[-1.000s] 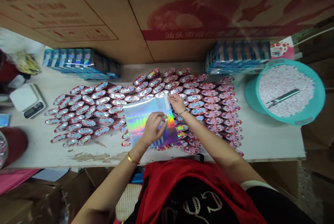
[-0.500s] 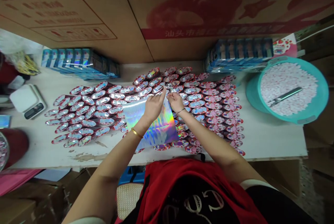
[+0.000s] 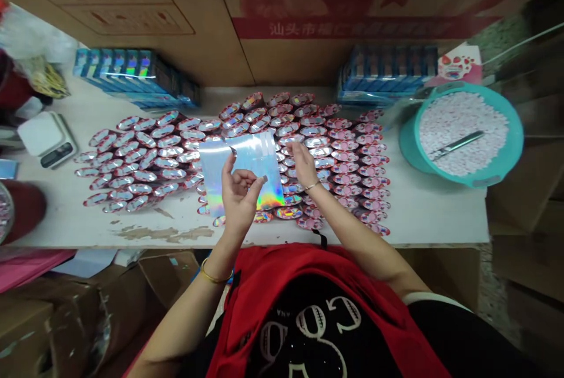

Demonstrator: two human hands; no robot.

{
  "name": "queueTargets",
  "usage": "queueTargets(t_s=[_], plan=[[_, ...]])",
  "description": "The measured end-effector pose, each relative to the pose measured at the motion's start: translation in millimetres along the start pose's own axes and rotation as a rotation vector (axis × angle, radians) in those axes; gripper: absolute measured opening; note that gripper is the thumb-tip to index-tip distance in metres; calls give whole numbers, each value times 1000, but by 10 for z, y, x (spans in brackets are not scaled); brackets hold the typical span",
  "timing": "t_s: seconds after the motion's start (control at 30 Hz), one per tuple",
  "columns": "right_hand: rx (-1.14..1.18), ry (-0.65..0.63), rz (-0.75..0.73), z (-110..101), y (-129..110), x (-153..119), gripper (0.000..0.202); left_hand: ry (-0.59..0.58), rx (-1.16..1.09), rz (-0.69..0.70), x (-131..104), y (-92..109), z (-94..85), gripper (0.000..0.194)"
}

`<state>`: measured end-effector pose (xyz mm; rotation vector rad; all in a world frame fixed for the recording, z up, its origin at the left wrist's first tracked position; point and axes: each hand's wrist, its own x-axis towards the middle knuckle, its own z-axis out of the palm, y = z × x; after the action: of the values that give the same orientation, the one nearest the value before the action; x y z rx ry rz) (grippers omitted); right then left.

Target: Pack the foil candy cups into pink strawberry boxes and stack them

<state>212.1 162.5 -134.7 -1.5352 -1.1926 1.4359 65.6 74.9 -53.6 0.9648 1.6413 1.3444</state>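
Observation:
A shiny holographic silver sheet or flat bag (image 3: 259,154) lies over the tops of many upright pouches with silver oval openings and red-and-pink edges (image 3: 346,157). My left hand (image 3: 240,190) hovers above the sheet, palm turned up, with the index finger raised and the thumb apart; a small dark spot shows at the index fingertip. Just right of the sheet is my right hand (image 3: 304,163), fingers stretched out over the pouches. Nothing shows in either hand. Pink pieces are visible inside the pouches on the right.
A teal tub (image 3: 408,146) of small white pieces stands at the right, a metal scoop (image 3: 458,146) lying on them. Blue boxes (image 3: 118,69) sit before large cartons (image 3: 282,60). At the left are a digital scale (image 3: 46,140) and a dark red bucket (image 3: 29,210).
My hands have moved apart from near the sheet's upper right corner. The left has turned palm up and come nearer. The whole view has shifted slightly.

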Motion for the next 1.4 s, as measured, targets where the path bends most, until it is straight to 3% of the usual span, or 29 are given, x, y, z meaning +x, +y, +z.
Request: queueTargets(t_s=[0.1,0.17,0.3,0.4,0.5,0.6,0.87,1.23,1.4], plan=[[158,-106,339,-451,34,-585,86,-42,-83,-98,-292,-10,231,69],[204,-167,428,-713,89,-950,82,-93,-86,-153,-522,-70,407,69],[112,-120,336,-1070,205,-1402,54,-115,-96,-233,-964,-257,747,69],[51,-59,266,-1254,293,-1455,45,-75,-107,-263,-1166,-432,952,70],[-78,-9,156,-1395,387,-1371,31,-53,-17,-244,-1221,-595,1094,73],[-326,32,31,-1443,490,-1286,22,-59,171,-186,-1169,-715,1169,76],[-702,131,-63,-1280,721,-1311,17,-211,607,-88,-923,-869,1182,78],[-856,108,-111,-1246,806,-1328,16,-321,816,6,-913,-973,1233,71],[-761,155,-88,-1300,765,-1308,52,-203,850,28,-904,-912,1206,58]])
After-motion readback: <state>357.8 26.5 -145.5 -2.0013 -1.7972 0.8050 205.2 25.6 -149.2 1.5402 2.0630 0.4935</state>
